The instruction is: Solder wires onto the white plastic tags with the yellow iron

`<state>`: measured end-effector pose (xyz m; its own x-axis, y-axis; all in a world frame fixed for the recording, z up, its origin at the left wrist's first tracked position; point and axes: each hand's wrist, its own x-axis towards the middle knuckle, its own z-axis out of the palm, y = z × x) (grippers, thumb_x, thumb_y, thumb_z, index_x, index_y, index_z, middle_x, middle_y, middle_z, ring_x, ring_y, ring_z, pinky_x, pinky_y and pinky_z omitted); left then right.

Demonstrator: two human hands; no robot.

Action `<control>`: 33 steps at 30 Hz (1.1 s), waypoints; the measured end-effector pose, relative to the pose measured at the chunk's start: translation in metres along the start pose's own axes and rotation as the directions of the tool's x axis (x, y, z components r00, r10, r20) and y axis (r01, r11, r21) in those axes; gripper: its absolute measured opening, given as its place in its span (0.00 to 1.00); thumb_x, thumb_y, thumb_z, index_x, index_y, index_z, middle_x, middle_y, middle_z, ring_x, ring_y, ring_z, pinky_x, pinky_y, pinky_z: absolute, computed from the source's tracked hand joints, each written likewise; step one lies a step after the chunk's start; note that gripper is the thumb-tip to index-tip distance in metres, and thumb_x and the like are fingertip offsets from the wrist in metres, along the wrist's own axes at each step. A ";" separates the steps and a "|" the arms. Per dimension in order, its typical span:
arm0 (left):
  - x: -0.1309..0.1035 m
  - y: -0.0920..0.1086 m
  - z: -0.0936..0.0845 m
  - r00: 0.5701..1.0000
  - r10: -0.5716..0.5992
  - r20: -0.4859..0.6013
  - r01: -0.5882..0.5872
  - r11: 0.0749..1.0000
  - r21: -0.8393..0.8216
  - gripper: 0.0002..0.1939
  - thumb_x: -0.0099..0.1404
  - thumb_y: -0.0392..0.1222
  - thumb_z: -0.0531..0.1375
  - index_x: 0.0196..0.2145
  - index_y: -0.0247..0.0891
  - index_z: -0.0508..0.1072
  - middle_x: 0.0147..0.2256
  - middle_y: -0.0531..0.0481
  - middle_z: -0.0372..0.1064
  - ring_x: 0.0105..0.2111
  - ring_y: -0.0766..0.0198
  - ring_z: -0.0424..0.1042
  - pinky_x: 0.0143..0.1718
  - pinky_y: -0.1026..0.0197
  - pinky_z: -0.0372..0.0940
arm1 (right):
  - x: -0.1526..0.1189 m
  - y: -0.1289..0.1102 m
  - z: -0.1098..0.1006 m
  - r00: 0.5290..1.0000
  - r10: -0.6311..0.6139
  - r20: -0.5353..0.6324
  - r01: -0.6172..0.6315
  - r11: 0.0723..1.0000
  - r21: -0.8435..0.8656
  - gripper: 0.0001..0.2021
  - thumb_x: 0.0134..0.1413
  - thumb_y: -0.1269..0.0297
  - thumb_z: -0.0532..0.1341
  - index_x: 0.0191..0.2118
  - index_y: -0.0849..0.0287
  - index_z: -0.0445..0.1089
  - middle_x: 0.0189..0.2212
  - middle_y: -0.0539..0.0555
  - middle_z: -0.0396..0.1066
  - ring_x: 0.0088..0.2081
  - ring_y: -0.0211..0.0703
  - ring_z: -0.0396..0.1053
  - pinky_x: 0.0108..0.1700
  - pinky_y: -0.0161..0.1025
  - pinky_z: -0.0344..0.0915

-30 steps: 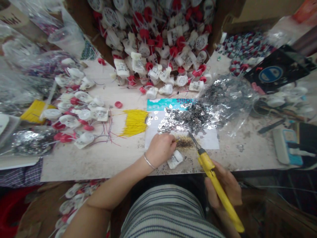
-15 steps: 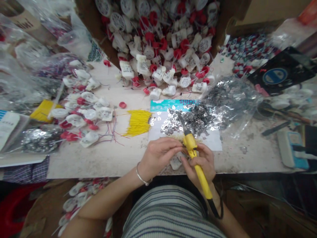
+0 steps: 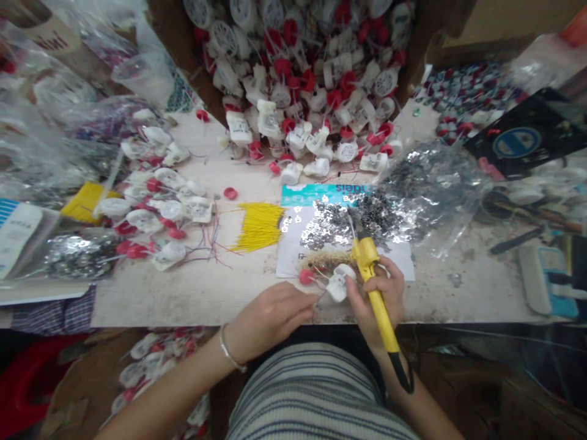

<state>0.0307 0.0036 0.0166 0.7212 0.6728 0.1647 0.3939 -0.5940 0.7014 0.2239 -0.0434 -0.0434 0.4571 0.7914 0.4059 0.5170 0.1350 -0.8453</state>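
"So, what are your hands on?"

"My left hand pinches a thin wire between its fingertips. My right hand wraps round the yellow iron, its thumb against the white part."

"Where's that part?"

"Just right of the wire, at the front edge of the paper; a red cap lies to its left. Farther out, metal bits spread over the paper, yellow strands lie left of it, and the box stands behind."

Checked cloth, white-and-blue power strip
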 end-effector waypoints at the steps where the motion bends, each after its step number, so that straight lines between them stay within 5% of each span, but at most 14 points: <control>1: 0.000 0.001 0.008 1.000 -0.014 -0.024 0.013 0.998 -0.069 0.07 0.64 0.35 0.59 0.41 0.36 0.73 0.29 0.49 0.75 0.29 0.66 0.72 0.32 0.65 0.69 | 0.000 0.001 0.002 1.000 -0.006 0.000 0.006 1.000 -0.006 0.12 0.44 0.75 0.66 0.26 0.57 0.60 0.48 0.54 0.60 0.47 0.44 0.69 0.45 0.45 0.73; 5: 0.007 0.000 0.034 0.957 -0.239 -0.163 0.171 0.921 -0.350 0.04 0.62 0.37 0.60 0.33 0.36 0.75 0.30 0.49 0.74 0.32 0.66 0.72 0.34 0.64 0.69 | 0.003 0.005 0.004 0.981 -0.180 0.068 0.182 0.983 -0.024 0.11 0.45 0.77 0.64 0.26 0.57 0.61 0.47 0.53 0.60 0.47 0.41 0.68 0.41 0.38 0.73; 8: 0.013 -0.001 0.041 0.905 -0.391 -0.167 0.292 0.857 -0.425 0.04 0.62 0.37 0.60 0.32 0.36 0.75 0.31 0.49 0.74 0.32 0.66 0.72 0.36 0.63 0.69 | 0.002 0.001 0.000 0.957 -0.253 0.144 0.252 0.967 0.028 0.10 0.44 0.76 0.63 0.28 0.57 0.61 0.48 0.55 0.59 0.49 0.44 0.67 0.42 0.41 0.74; 15: 0.015 0.005 0.038 0.924 -0.367 -0.107 0.322 0.898 -0.298 0.05 0.62 0.35 0.60 0.34 0.38 0.76 0.32 0.50 0.76 0.32 0.65 0.73 0.37 0.62 0.67 | -0.003 -0.016 0.002 0.986 0.031 0.163 -0.061 0.981 0.184 0.12 0.45 0.75 0.65 0.28 0.57 0.59 0.48 0.54 0.61 0.51 0.44 0.68 0.44 0.42 0.74; 22: 0.017 0.007 0.035 0.887 -0.460 -0.031 0.427 0.845 -0.324 0.05 0.62 0.35 0.59 0.32 0.37 0.76 0.31 0.50 0.76 0.32 0.65 0.73 0.36 0.63 0.66 | -0.013 -0.017 0.003 0.960 -0.227 0.167 0.192 0.961 0.199 0.11 0.45 0.83 0.59 0.28 0.58 0.64 0.52 0.52 0.59 0.46 0.41 0.70 0.37 0.36 0.76; 27: 0.012 0.008 0.034 0.901 -0.433 -0.023 0.410 0.867 -0.283 0.05 0.62 0.35 0.58 0.31 0.37 0.74 0.30 0.50 0.74 0.32 0.65 0.72 0.38 0.60 0.66 | -0.010 -0.023 -0.007 0.988 -0.085 0.126 0.053 0.970 0.237 0.11 0.45 0.82 0.59 0.27 0.58 0.62 0.50 0.53 0.60 0.47 0.42 0.70 0.38 0.38 0.77; 33: 0.006 0.006 0.034 0.935 -0.355 0.012 0.355 0.935 -0.017 0.06 0.60 0.33 0.57 0.31 0.39 0.75 0.45 0.46 0.70 0.48 0.55 0.66 0.50 0.46 0.60 | -0.012 -0.020 -0.053 0.967 -0.196 0.163 0.166 0.969 0.184 0.23 0.45 0.79 0.60 0.48 0.56 0.63 0.45 0.56 0.69 0.45 0.45 0.71 0.40 0.42 0.75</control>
<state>0.0568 -0.0110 -0.0020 0.5412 0.8345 -0.1035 0.6148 -0.3088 0.7257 0.2462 -0.0876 -0.0129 0.2227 0.8358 0.5018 0.4437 0.3714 -0.8156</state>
